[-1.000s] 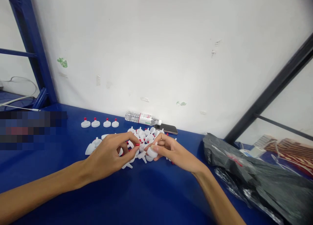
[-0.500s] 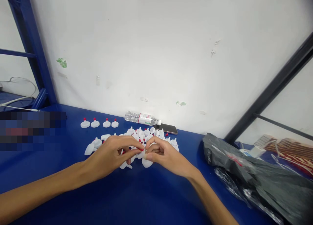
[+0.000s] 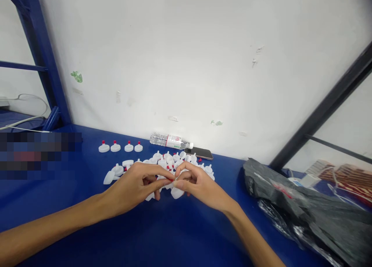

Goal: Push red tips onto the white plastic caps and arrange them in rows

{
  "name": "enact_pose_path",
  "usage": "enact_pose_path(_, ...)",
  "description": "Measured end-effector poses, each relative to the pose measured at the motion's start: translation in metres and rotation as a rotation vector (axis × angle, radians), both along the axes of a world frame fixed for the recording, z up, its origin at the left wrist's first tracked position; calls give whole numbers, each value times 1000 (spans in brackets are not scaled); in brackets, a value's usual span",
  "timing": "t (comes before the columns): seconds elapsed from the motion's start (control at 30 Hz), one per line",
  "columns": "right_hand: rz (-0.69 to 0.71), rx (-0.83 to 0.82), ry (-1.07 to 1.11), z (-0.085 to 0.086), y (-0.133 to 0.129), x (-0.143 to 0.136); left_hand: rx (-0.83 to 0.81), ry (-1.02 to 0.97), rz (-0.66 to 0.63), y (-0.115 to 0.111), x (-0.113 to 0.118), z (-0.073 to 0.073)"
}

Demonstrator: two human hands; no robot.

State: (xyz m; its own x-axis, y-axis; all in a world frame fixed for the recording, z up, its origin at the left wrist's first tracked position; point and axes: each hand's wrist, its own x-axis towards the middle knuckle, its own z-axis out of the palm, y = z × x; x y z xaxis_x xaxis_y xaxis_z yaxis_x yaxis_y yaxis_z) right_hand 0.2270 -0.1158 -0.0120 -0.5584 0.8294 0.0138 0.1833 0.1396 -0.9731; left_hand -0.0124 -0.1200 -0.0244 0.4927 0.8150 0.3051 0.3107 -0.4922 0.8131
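My left hand (image 3: 130, 185) pinches a small red cap (image 3: 173, 179) between thumb and fingertips, most of it hidden. Opposite it, the thumb and fingers of my right hand (image 3: 202, 186) grip a white spouted lid (image 3: 176, 193), whose wide base hangs below the thumb. The fingertips of both hands meet, with the red cap against the tip of the lid; how far it sits on the spout I cannot tell. Behind and under the hands lies a pile of white spouted lids (image 3: 117, 170), with red caps (image 3: 169, 167) scattered among them.
At the back left, several white lids with red tips (image 3: 115, 146) stand in a row on the blue table (image 3: 162, 236). A clear plastic bottle (image 3: 171, 141) and a phone (image 3: 200, 153) lie by the wall. To the right is a dark plastic bag (image 3: 308, 209).
Both hands have drawn slightly closer, and the red cap now meets the spouted lid at the fingertips. The whole view has shifted a little.
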Motion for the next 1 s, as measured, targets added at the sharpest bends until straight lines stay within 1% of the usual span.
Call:
enact_pose_path(0.13,-29,-2,22,1,-1,-1,-95,-54,29,-3,2,-2)
enact_pose_path(0.23,-35,12,64,-2,-2,-4,-113,-133,58,-5,5,-3)
enact_pose_path(0.3,-29,18,88,-5,-3,-7,-97,-197,58,-7,7,-1)
enact_pose_path(0.37,-35,44,109,-7,-4,-10,-51,-243,71,-6,6,4)
enact_pose_path(0.43,-64,99,127,-8,-3,-12,51,-255,163,-1,-1,15)
enact_pose_path(0.47,-87,131,136,-8,-3,-12,127,-238,245,4,-8,22)
enact_pose_path(0.53,-140,176,148,-7,-1,-11,314,-147,477,18,-26,38)
enact_pose_path(0.6,-188,198,149,-6,0,-9,523,94,729,35,-52,53)
enact_pose_path(0.67,-214,208,143,-6,2,-8,572,201,838,53,-83,65)
enact_pose_path(0.73,-220,212,135,-7,3,-8,545,350,896,66,-114,71)
enact_pose_path(0.8,-214,214,125,-8,4,-8,489,473,969,76,-142,71)
enact_pose_path(0.87,-204,215,118,-9,4,-9,430,565,976,81,-163,64)
enact_pose_path(0.93,-197,213,113,-11,4,-9,383,618,966,85,-177,54)
enact_pose_path(1.0,-191,211,103,-12,5,-10,338,644,946,87,-183,41)
